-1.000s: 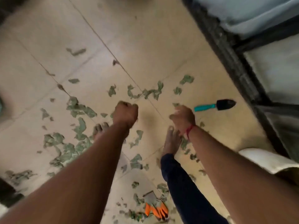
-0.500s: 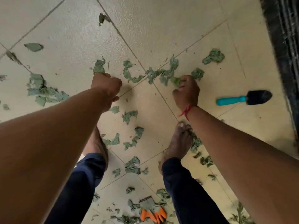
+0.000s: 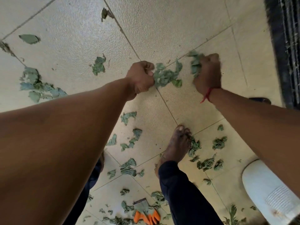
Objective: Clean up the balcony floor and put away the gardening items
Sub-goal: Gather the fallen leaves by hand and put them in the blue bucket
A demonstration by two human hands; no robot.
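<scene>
Torn green leaf scraps (image 3: 164, 77) are clutched in the clenched left hand (image 3: 140, 80); more are bunched in the right hand (image 3: 207, 73); crumbling pieces could be dropped back onto the beige textured floor tiles (image 3: 162, 26) if gripped loosely.

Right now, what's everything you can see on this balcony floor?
leaf scraps: many, green, scattered over the tiles, one clump between the hands
floor tiles: several, beige, throughout
glove: one, grey with orange tips, bottom edge
white container: one, lower right, partly seen
dark grille: one, black, right edge
foot: one seen clearly, bare, centre
left hand: fist on leaves
right hand: fingers gripping leaves, red wrist thread
</scene>
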